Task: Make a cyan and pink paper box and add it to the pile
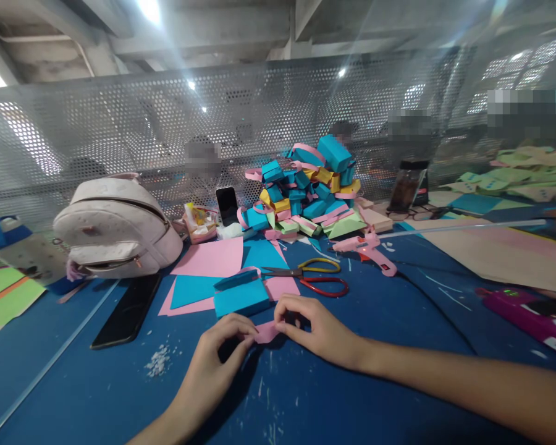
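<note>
Between my two hands is a small pink paper strip [266, 332], held just above the blue tabletop. My left hand [220, 349] pinches its left end with thumb and fingers. Its right end is pinched by my right hand [312, 327]. Directly behind the hands lies a folded blue paper box [241, 298] with a pink band at its top. Pink paper sheets [208, 256] and blue paper sheets [192, 292] lie under and behind that box. Scissors [301, 272] with one yellow and one red handle rest to its right, blades pointing left.
Behind the scissors stands a pink glue gun [368, 248] with a black cord. A heap of folded paper pieces [306, 198] rises at the back. To the left are a black phone [127, 312], a pale backpack [120, 228] and white crumbs [158, 360]. A magenta device [528, 315] lies right.
</note>
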Demonstrator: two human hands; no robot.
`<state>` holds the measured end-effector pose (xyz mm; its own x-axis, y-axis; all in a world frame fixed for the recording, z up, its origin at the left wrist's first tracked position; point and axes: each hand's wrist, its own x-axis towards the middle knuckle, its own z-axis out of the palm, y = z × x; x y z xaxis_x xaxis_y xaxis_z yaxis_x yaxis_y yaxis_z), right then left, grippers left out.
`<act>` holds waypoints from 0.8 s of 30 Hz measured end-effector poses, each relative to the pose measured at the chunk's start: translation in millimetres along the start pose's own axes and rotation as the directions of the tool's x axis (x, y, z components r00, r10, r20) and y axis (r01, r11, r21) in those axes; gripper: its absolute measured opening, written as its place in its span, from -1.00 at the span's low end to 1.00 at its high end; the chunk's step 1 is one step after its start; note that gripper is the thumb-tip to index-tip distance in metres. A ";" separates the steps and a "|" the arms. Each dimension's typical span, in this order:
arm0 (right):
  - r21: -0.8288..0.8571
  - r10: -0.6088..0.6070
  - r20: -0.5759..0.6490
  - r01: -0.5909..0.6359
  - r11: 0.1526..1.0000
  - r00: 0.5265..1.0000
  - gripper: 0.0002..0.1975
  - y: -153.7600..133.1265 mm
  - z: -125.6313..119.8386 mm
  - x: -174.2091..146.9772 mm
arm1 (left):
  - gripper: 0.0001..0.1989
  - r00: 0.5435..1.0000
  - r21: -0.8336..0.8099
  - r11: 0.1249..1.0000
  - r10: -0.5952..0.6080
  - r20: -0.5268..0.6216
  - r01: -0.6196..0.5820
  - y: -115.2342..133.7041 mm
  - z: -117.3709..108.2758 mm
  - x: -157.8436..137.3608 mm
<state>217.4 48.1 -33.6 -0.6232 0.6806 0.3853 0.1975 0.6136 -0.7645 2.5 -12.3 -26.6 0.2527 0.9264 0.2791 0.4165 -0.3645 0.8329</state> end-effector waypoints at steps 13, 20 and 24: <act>-0.094 -0.063 0.067 0.069 0.993 0.996 -0.94 -3.0 0.6 -4.7 | -0.82 0.998 -0.009 1.000 -0.004 0.065 0.005 8.2 1.2 0.7; -0.157 -0.181 -0.064 0.169 0.973 0.981 -0.83 -2.6 0.2 -9.1 | -0.85 0.999 -0.003 0.999 -0.038 0.018 0.038 4.2 1.8 -0.9; -0.210 -0.315 0.004 0.309 0.927 0.949 -0.94 -1.8 1.1 -11.8 | -0.85 1.000 0.022 1.000 -0.013 -0.027 0.014 0.3 2.5 -0.8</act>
<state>223.6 38.5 -37.4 -0.6569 0.4506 0.6045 0.1495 0.8637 -0.4813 4.6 -13.4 -27.8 0.2238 0.9332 0.2810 0.4386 -0.3539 0.8260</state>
